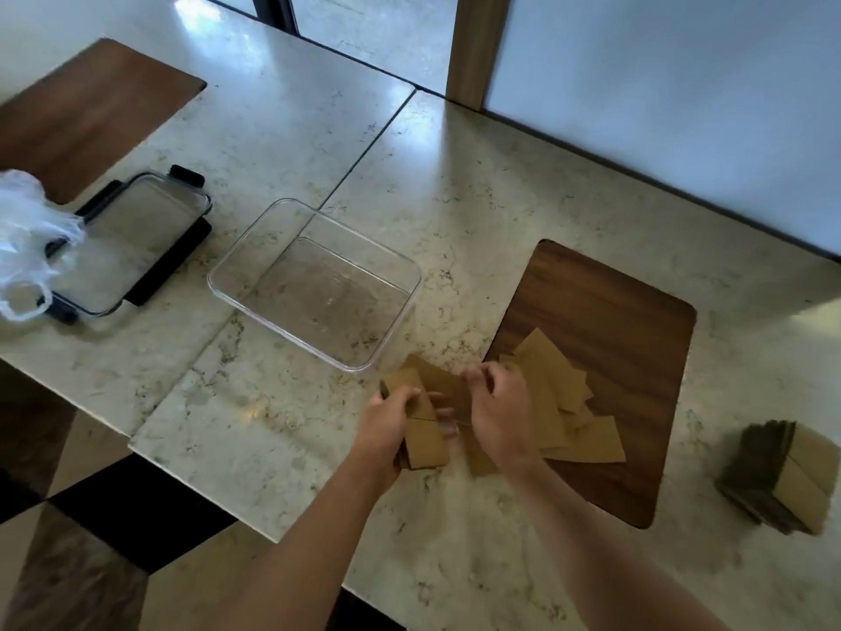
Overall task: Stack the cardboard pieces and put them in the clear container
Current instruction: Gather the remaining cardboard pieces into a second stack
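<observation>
My left hand (391, 419) grips a small stack of brown cardboard pieces (425, 441) near the counter's front edge. My right hand (503, 409) is closed on a cardboard piece just to the right of that stack. More loose cardboard pieces (566, 403) lie fanned out on the dark wooden inlay (614, 321) to the right. The clear container (314, 284) stands empty on the marble counter, up and left of both hands. A separate neat cardboard stack (792, 480) rests at the far right.
The container's lid (136, 243) with black clips lies at the left, beside a crumpled white plastic bag (27, 239). A second wooden inlay (86, 116) sits at the back left. A wall panel runs along the counter's right rear.
</observation>
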`<state>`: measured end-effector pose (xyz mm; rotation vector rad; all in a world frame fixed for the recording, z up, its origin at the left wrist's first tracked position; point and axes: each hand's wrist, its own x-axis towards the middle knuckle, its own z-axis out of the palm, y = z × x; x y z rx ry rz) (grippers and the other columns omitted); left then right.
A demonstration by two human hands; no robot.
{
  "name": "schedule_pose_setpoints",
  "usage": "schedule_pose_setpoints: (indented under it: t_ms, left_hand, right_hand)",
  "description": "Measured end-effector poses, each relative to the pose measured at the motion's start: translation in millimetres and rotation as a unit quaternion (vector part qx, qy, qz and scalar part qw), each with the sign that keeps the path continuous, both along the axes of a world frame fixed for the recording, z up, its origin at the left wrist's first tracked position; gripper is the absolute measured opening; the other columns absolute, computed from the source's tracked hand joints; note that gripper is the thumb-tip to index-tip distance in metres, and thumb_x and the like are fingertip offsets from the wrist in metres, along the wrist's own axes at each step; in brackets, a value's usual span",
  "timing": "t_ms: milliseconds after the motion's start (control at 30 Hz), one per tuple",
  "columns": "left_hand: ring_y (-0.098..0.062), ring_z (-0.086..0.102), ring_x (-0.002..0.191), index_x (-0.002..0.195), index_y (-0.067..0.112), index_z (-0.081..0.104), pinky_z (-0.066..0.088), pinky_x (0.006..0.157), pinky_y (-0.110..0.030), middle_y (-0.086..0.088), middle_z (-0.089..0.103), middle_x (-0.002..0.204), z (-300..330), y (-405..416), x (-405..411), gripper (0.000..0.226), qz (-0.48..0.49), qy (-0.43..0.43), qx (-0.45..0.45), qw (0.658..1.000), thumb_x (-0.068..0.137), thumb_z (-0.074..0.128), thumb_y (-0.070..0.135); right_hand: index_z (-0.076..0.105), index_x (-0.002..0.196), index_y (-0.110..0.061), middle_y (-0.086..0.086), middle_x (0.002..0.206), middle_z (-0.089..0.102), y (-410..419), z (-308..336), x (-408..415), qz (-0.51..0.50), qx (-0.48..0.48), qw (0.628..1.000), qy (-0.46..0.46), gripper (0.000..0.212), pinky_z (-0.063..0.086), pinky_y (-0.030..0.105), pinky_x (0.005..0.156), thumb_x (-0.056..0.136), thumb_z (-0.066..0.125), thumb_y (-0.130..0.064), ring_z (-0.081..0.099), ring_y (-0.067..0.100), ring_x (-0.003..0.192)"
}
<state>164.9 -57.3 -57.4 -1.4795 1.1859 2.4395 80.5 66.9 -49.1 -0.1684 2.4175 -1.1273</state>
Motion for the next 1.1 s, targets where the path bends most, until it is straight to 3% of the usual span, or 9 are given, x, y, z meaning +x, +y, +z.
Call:
schedule_pose_setpoints:
  t_ms: [67, 167, 267, 367, 600, 800, 900, 1000, 1100]
  left_hand:
    - [-0.042, 0.074, 0.066, 0.12, 0.001, 0.059, 0.064, 0.059, -0.051, -0.026, 0.076, 0.085, -1, -4, 14, 0.022, 0.024, 0.018, 0.017, 0.999, 0.101, 0.054, 0.01]
    - [-0.03, 0.065, 0.056, 0.125, 0.037, 0.061, 0.06, 0.053, -0.043, -0.015, 0.069, 0.071, -4, -9, 41, 0.029, 0.06, 0.055, -0.005, 0.997, 0.102, 0.061, 0.021]
    - [-0.026, 0.065, 0.058, 0.116, 0.043, 0.07, 0.058, 0.052, -0.04, -0.013, 0.066, 0.078, 0, -8, 54, 0.019, 0.054, 0.063, -0.019, 0.996, 0.099, 0.067, 0.035]
    - [-0.031, 0.071, 0.066, 0.121, 0.025, 0.065, 0.059, 0.055, -0.043, -0.02, 0.065, 0.09, 8, -3, 59, 0.035, 0.049, 0.045, 0.014, 0.998, 0.097, 0.067, 0.051]
    - [-0.036, 0.07, 0.068, 0.132, 0.018, 0.06, 0.061, 0.059, -0.046, -0.021, 0.071, 0.084, 18, 6, 54, 0.069, -0.005, 0.076, 0.155, 0.985, 0.088, 0.061, 0.072]
    - [-0.034, 0.079, 0.096, 0.119, 0.022, 0.08, 0.065, 0.073, -0.042, -0.019, 0.078, 0.12, 26, 8, 46, 0.074, -0.195, 0.066, 0.127, 0.97, 0.074, 0.066, 0.08]
    - [-0.033, 0.079, 0.099, 0.116, 0.03, 0.08, 0.065, 0.072, -0.042, -0.017, 0.079, 0.118, 28, 8, 46, 0.082, -0.287, 0.06, 0.128, 0.947, 0.057, 0.074, 0.087]
    - [-0.037, 0.079, 0.087, 0.12, 0.023, 0.079, 0.064, 0.062, -0.045, -0.021, 0.079, 0.11, 21, 11, 44, 0.081, -0.244, 0.073, 0.158, 0.954, 0.064, 0.075, 0.081]
    - [-0.036, 0.077, 0.079, 0.118, 0.012, 0.08, 0.062, 0.063, -0.044, -0.02, 0.079, 0.1, 8, 14, 43, 0.055, -0.149, 0.092, 0.176, 0.969, 0.089, 0.069, 0.057]
  right_hand:
    - [0.06, 0.133, -0.024, 0.005, 0.126, 0.049, -1, -4, -8, 0.115, 0.129, 0.98, 0.097, 0.041, 0.038, 0.033, 0.105, 0.099, 0.058, -0.049, 0.045, 0.025, 0.125]
    - [0.05, 0.137, -0.027, 0.007, 0.136, 0.043, -12, -9, -7, 0.242, 0.25, 0.93, 0.12, 0.061, 0.031, 0.045, 0.113, 0.087, 0.073, -0.052, 0.037, 0.031, 0.131]
    - [0.059, 0.111, -0.02, -0.001, 0.11, 0.062, -6, -5, -11, 0.147, 0.123, 0.973, 0.132, 0.031, 0.044, 0.035, 0.091, 0.086, 0.078, -0.023, 0.058, 0.025, 0.11]
    - [0.066, 0.106, -0.031, -0.01, 0.105, 0.07, 14, 8, -15, 0.073, -0.06, 0.995, -0.035, 0.018, 0.047, 0.013, 0.066, 0.093, 0.074, -0.021, 0.068, 0.0, 0.088]
    - [0.079, 0.102, -0.034, -0.011, 0.098, 0.079, 47, 41, -8, 0.083, -0.183, 0.973, -0.11, 0.016, 0.054, 0.016, 0.068, 0.088, 0.081, -0.028, 0.073, 0.006, 0.09]
    - [0.076, 0.115, -0.037, -0.022, 0.108, 0.072, 54, 69, -27, 0.412, -0.024, 0.902, -0.128, 0.035, 0.045, 0.005, 0.081, 0.082, 0.086, -0.031, 0.063, -0.011, 0.1]
    - [0.058, 0.135, -0.036, -0.014, 0.119, 0.061, 35, 69, -22, 0.489, 0.02, 0.871, -0.044, 0.069, 0.049, 0.014, 0.09, 0.074, 0.09, -0.04, 0.058, -0.004, 0.105]
    - [0.045, 0.145, -0.039, -0.011, 0.129, 0.04, 24, 54, 0, 0.395, -0.068, 0.914, 0.059, 0.09, 0.039, 0.007, 0.097, 0.069, 0.093, -0.045, 0.04, -0.014, 0.114]
    - [0.055, 0.137, -0.027, -0.001, 0.128, 0.045, 30, 29, 14, 0.184, -0.16, 0.966, 0.092, 0.075, 0.044, 0.008, 0.09, 0.073, 0.088, -0.047, 0.048, -0.005, 0.11]
